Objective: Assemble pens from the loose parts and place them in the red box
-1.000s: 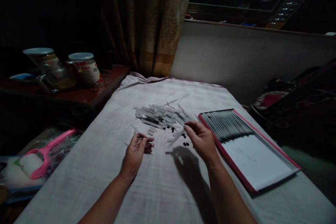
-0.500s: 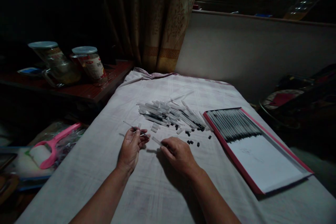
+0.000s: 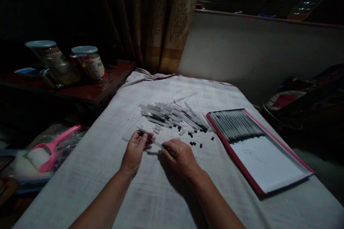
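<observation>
Between thumb and fingers, my left hand (image 3: 136, 150) pinches a thin pen refill (image 3: 133, 124) whose far end points up and left. My right hand (image 3: 181, 155) is closed on a clear pen barrel (image 3: 157, 144). The barrel's free end meets the refill at my left fingertips; how far one sits inside the other I cannot tell. Beyond my hands lies a loose pile of clear pen barrels and dark parts (image 3: 172, 112). Several small black plugs (image 3: 201, 145) and short clear pieces (image 3: 157, 128) are scattered on the near side of the pile.
To the right, a shallow red-edged box (image 3: 233, 161) holds a row of assembled-looking pens (image 3: 236, 125) at its far end. A pale checked cloth (image 3: 150, 193) covers the table. Jars (image 3: 92, 66) stand on a dark red side table (image 3: 94, 94), with a pink-handled item (image 3: 52, 150) below.
My hands have come closer together, and the barrel in my right hand now reaches the refill at my left fingertips. The whole view has shifted slightly.
</observation>
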A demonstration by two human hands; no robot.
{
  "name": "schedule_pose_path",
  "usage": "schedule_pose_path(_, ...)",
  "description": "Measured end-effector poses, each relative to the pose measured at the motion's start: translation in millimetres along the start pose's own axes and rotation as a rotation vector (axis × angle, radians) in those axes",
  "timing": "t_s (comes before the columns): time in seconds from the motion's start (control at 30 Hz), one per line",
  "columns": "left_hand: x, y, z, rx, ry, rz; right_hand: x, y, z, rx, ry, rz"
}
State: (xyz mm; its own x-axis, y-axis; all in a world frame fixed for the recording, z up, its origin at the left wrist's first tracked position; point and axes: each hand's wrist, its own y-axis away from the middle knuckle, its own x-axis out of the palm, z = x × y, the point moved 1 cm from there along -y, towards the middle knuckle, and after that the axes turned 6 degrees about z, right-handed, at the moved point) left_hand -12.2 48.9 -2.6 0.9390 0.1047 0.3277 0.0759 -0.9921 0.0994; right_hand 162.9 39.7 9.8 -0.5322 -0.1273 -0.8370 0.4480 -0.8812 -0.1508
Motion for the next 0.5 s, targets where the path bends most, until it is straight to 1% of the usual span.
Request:
schedule_pose_path(0.17,0.5,1.6,3.5,0.050,-0.163,0.078,5.3,-1.2,-1.1,-0.018,-0.049,-0.078)
schedule_pose_path(0.37,1.4,4.8,6.9,0.010,-0.165,0.130,3.8,-1.4,1.6,-0.042,-0.150,-0.140)
schedule_pose_path(0.5,2.6,6.5,8.5,0.029,-0.189,0.176,-2.6,-1.7,4.4,-0.034,-0.302,-0.239)
